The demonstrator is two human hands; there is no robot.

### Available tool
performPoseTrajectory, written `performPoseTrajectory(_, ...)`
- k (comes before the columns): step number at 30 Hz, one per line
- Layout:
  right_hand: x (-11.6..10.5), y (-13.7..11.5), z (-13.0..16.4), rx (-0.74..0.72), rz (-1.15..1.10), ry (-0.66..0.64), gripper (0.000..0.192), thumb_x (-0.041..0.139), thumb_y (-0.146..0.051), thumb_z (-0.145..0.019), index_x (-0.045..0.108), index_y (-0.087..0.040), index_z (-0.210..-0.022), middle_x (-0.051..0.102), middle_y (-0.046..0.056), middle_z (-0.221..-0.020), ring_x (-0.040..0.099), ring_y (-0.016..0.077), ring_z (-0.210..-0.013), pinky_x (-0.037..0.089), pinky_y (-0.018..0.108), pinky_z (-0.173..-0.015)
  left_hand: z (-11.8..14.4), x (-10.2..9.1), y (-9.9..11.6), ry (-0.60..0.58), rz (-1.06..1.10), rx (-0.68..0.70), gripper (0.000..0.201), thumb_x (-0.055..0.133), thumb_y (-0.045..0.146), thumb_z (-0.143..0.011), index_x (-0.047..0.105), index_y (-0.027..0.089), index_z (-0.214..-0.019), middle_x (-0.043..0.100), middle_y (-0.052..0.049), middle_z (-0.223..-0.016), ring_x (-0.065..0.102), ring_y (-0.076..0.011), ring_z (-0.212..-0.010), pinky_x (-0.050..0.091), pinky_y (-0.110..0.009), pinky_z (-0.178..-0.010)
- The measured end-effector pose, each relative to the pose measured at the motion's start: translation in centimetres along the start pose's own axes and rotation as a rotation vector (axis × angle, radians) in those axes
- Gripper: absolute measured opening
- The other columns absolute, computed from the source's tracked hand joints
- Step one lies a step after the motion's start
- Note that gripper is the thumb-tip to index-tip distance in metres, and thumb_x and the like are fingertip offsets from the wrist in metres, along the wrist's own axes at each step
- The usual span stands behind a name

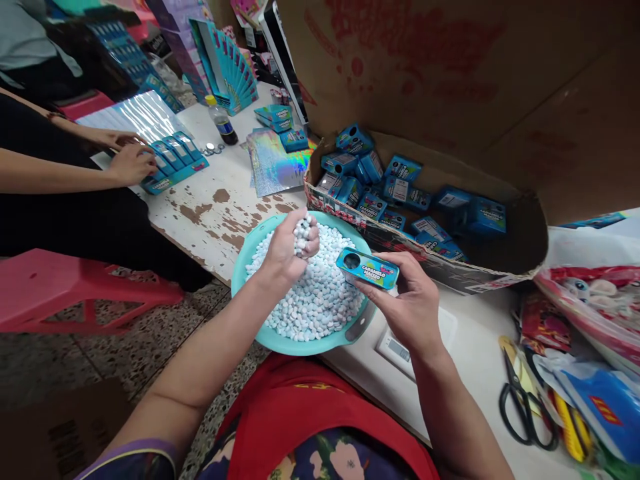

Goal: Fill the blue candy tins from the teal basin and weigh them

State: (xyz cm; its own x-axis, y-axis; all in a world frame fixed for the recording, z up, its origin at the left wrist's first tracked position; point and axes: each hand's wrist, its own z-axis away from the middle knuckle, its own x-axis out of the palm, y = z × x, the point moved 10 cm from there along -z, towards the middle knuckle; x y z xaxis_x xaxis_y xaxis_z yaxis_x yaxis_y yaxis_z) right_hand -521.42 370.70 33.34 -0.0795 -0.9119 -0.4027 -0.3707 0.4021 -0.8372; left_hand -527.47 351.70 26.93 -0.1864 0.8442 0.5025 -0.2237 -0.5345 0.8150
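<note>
Here, the left hand (289,245) is cupped around a fistful of small white candies (303,235) over the teal bowl (240,267); just right, the right hand (407,303) grips a blue candy box (367,267), probably open-topped.

- teal bowl (247,257) of pale blue-white candies (320,293)
- turquoise tin (367,268), multicoloured label
- white worktop (210,207), brown chipped patches
- pink stool (75,293)
- black-handled scissors (523,400)

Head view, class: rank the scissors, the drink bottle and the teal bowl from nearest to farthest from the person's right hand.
1. Teal bowl, just left of the right hand.
2. Scissors, lower right on the table.
3. Drink bottle, far upper left.
</note>
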Motion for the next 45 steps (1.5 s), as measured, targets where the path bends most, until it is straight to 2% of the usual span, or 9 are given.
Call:
performPoseTrajectory(5,3.0,-1.6,-1.3,-0.024,0.071,-0.113,0.028,0.078,-0.025,-0.072,0.065,-0.023,-0.097,0.065,0.001,-0.090,0.061,0.0174,-0.082,0.049,0.031,-0.076,1.9,3.1,3.7,-0.029,0.037,0.197,0.027,0.061,0.043,-0.078,0.051,0.019,-0.068,0.049,0.003,-0.057,0.044,-0.0063,-0.042,0.033,-0.019,-0.037)
performPoseTrajectory(10,4.1,-1.5,-1.6,-0.011,0.078,-0.113,0.028,0.078,-0.026,-0.071,0.066,-0.022,-0.095,0.066,0.001,-0.090,0.061,0.0177,-0.081,0.049,0.031,-0.075,2.4,3.2,4.1,-0.001,0.046,0.356,0.038,0.070,0.044,-0.077,0.048,0.019,-0.060,0.046,0.004,-0.056,0.047,-0.0063,-0.046,0.039,-0.020,-0.044)
performPoseTrajectory(23,3.1,-0.2,-1.0,0.004,-0.028,-0.051,0.030,0.080,-0.026,-0.070,0.067,-0.023,-0.097,0.066,0.001,-0.092,0.062,0.0170,-0.086,0.049,0.030,-0.080,2.1,3.8,3.9,-0.009,0.105,0.249,0.044,0.068,0.049,-0.082,0.047,0.018,-0.059,0.040,0.006,-0.052,0.031,-0.0022,-0.037,0.021,-0.019,-0.033)
performPoseTrajectory(26,1.5,2.1,0.5,0.105,-0.177,-0.016,0.036,0.084,-0.029,-0.067,0.068,-0.024,-0.098,0.066,0.000,-0.093,0.063,0.0162,-0.084,0.050,0.029,-0.077,1.5,2.1,3.4,0.011,0.186,0.166,0.042,0.067,0.046,-0.083,0.046,0.017,-0.060,0.038,0.007,-0.051,0.031,-0.0013,-0.036,0.019,-0.016,-0.031)
performPoseTrajectory(29,-2.3,5.0,3.4,0.226,-0.306,0.112,0.041,0.087,-0.029,-0.063,0.068,-0.025,-0.099,0.067,-0.001,-0.093,0.065,0.0156,-0.080,0.053,0.027,-0.071,0.9,-0.9,1.6,0.075,0.265,0.022,0.040,0.061,0.042,-0.089,0.046,0.017,-0.062,0.038,0.007,-0.049,0.029,-0.0013,-0.034,0.018,-0.014,-0.030)
performPoseTrajectory(34,-9.9,9.1,9.2,0.348,-0.131,0.374,0.041,0.088,-0.027,-0.058,0.070,-0.023,-0.094,0.069,0.001,-0.092,0.066,0.0162,-0.080,0.054,0.029,-0.072,0.6,-3.4,-1.7,0.138,0.326,-0.158,0.043,0.039,0.038,-0.100,0.046,0.017,-0.064,0.038,0.005,-0.049,0.029,-0.0027,-0.034,0.020,-0.013,-0.030)
performPoseTrajectory(38,-13.0,12.6,12.2,0.399,-0.026,0.500,0.041,0.088,-0.032,-0.058,0.069,-0.020,-0.092,0.069,0.001,-0.089,0.065,0.0175,-0.081,0.054,0.032,-0.075,0.8,-2.6,-1.9,0.133,0.065,-0.044,0.039,0.043,0.032,-0.098,0.049,0.016,-0.063,0.040,0.004,-0.052,0.032,-0.0037,-0.037,0.022,-0.016,-0.033)
performPoseTrajectory(42,-13.4,15.6,13.4,0.440,0.041,0.535,0.044,0.086,-0.036,-0.059,0.068,-0.020,-0.096,0.067,0.002,-0.093,0.064,0.0184,-0.086,0.054,0.035,-0.081,1.1,-1.1,-1.5,0.084,-0.371,0.195,0.031,0.062,0.028,-0.087,0.055,0.014,-0.060,0.046,0.001,-0.058,0.038,-0.0055,-0.046,0.023,-0.019,-0.038)
performPoseTrajectory(45,-13.3,16.8,14.0,0.458,-0.024,0.531,0.051,0.086,-0.037,-0.059,0.066,-0.020,-0.102,0.069,0.004,-0.101,0.065,0.0198,-0.092,0.053,0.038,-0.087,1.2,-0.7,-2.0,0.031,-0.579,0.261,0.031,0.067,0.030,-0.082,0.057,0.015,-0.058,0.046,0.001,-0.057,0.038,-0.0064,-0.049,0.024,-0.020,-0.040)
